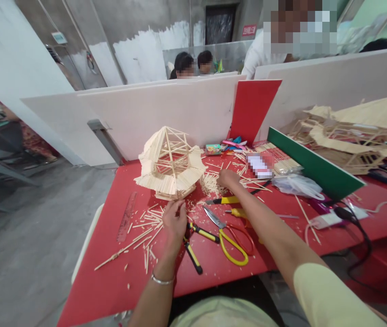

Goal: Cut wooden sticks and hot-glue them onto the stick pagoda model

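A pavilion-like model of thin wooden sticks stands on the red table. My left hand is at its front lower edge, fingers bent together; what they hold, if anything, is too small to tell. My right hand reaches to the pile of short sticks right of the model, its fingers closed and their tips hard to make out. Between my forearms lie yellow-and-black pliers, scissors with red and yellow handles, and a yellow utility knife.
Loose sticks and a clear ruler lie on the left. Behind stand white boards and a red board. A green board, plastic bag and another stick model are on the right. People are beyond the boards.
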Action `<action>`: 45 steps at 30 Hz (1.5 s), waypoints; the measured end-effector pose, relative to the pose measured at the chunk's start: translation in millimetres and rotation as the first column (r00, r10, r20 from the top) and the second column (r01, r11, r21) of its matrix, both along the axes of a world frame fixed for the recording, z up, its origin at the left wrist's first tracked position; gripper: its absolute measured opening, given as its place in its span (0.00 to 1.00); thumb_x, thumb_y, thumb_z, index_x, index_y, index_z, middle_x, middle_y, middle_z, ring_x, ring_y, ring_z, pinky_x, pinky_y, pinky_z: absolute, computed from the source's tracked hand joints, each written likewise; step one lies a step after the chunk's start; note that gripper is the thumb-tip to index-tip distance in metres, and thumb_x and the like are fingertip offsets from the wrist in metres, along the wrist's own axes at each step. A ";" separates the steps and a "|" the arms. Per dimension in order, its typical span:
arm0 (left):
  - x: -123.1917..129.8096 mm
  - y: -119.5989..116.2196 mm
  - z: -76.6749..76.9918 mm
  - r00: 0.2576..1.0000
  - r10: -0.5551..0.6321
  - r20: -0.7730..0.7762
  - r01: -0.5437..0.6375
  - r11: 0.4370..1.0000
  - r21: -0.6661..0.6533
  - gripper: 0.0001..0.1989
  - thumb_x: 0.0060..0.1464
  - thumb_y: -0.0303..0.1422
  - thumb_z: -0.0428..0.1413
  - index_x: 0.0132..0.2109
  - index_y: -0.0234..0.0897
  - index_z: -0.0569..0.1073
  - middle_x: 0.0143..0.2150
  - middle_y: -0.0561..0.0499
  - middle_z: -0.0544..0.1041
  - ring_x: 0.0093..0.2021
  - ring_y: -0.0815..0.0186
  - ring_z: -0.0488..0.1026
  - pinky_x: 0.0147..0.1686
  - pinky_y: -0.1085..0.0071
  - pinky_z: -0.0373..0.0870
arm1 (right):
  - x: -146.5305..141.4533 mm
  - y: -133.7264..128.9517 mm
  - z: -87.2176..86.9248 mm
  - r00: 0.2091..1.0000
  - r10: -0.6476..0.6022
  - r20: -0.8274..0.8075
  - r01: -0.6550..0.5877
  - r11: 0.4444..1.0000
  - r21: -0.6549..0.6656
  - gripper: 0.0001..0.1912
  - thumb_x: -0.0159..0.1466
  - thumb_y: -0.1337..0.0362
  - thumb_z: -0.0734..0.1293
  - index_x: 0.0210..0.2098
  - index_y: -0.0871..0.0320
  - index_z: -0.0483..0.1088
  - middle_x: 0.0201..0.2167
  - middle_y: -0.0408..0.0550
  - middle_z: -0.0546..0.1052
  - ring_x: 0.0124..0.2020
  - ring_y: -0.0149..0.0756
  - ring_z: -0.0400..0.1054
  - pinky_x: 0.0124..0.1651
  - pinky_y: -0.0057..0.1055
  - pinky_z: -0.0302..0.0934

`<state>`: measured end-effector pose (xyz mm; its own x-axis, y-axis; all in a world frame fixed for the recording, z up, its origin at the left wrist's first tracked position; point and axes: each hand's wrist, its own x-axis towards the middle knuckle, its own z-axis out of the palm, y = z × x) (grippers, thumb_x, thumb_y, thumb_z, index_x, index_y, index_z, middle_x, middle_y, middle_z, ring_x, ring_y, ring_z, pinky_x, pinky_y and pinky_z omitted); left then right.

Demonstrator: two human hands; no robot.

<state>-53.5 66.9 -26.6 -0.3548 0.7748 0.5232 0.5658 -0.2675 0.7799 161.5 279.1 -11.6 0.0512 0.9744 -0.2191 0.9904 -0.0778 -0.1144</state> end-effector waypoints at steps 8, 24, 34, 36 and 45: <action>1.6 0.9 -2.2 1.000 0.005 0.023 -0.004 1.000 -0.028 0.09 0.60 0.33 0.55 0.42 0.38 0.79 0.39 0.47 0.78 0.40 0.62 0.76 0.43 0.66 0.71 | 7.6 7.8 -14.0 0.999 -0.038 -0.037 0.037 0.999 -0.028 0.20 0.67 0.55 0.65 0.55 0.58 0.67 0.54 0.52 0.71 0.51 0.41 0.69 0.52 0.45 0.66; 3.3 -3.8 0.7 0.995 0.000 0.101 0.008 0.997 -0.076 0.11 0.59 0.36 0.56 0.43 0.38 0.80 0.39 0.47 0.81 0.40 0.61 0.78 0.43 0.66 0.73 | 19.2 6.3 -5.5 0.997 -0.028 -0.078 0.022 0.997 -0.077 0.20 0.67 0.56 0.65 0.54 0.59 0.67 0.53 0.52 0.71 0.49 0.39 0.69 0.50 0.43 0.67; 3.4 -2.2 -0.2 0.986 0.033 0.162 -0.013 0.992 -0.123 0.13 0.57 0.39 0.56 0.41 0.36 0.80 0.38 0.47 0.82 0.39 0.60 0.78 0.43 0.66 0.73 | 18.0 7.0 3.1 0.999 0.047 -0.010 -0.048 0.997 -0.066 0.20 0.67 0.55 0.65 0.54 0.58 0.67 0.53 0.52 0.71 0.50 0.40 0.69 0.51 0.44 0.67; 3.0 -2.0 -0.8 0.987 0.038 0.154 -0.018 0.991 -0.130 0.12 0.57 0.38 0.56 0.41 0.36 0.80 0.38 0.47 0.82 0.40 0.60 0.78 0.43 0.66 0.73 | 19.5 10.7 2.0 0.997 0.081 -0.018 -0.082 0.993 -0.080 0.20 0.67 0.55 0.65 0.55 0.58 0.67 0.53 0.52 0.71 0.49 0.40 0.69 0.51 0.44 0.67; 1.4 0.6 -11.6 0.987 0.027 0.158 -0.005 0.990 -0.138 0.12 0.57 0.38 0.56 0.42 0.38 0.80 0.39 0.48 0.82 0.40 0.61 0.79 0.44 0.66 0.73 | 26.3 20.8 -9.7 0.989 0.112 -0.098 -0.121 0.988 -0.096 0.20 0.67 0.56 0.65 0.55 0.58 0.67 0.53 0.52 0.71 0.49 0.39 0.69 0.50 0.43 0.67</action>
<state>-52.1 67.5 -38.2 -0.4383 0.8284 0.3487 0.4348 -0.1442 0.8889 187.8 299.9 -21.2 -0.0862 0.9450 -0.3156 0.9790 0.0215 -0.2029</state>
